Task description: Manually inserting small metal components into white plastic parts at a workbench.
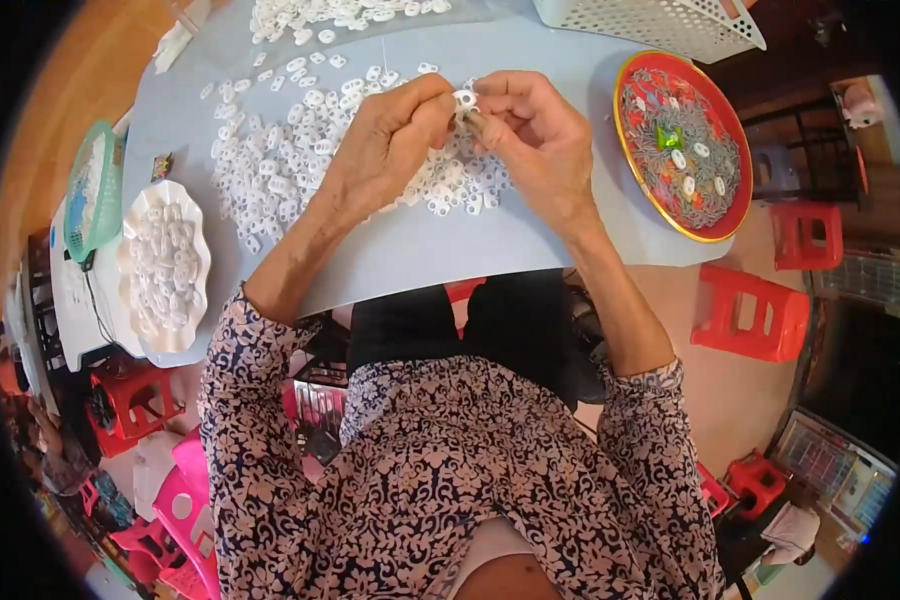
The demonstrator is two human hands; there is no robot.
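Grey-blue sheeting covers the bench [420,250], with red plastic stools standing on the floor around it. Both hands meet over the middle of the bench. The left hand [385,150] and the right hand [530,135] pinch one small white plastic ring [464,99] between them: thumb and forefinger of each hand are closed on it, fingertips almost touching, and the ring is lifted just clear of the bench. A short brownish piece sits right under the ring at the right fingers; what it is cannot be told.

Directly beneath and beyond the fingers lies a broad scatter of white plastic rings [280,160], spreading mostly to the left of the left fingers. Well to the left of them stands a white scalloped dish [130,275] heaped with the same rings, and just beyond it a green basket [95,190]. To the right of the right fingers, near the bench edge, rests a red round tray with a gold rim [735,215] holding thin metal pieces and a few white rings. A white perforated basket [660,22] stands beyond the right fingers.
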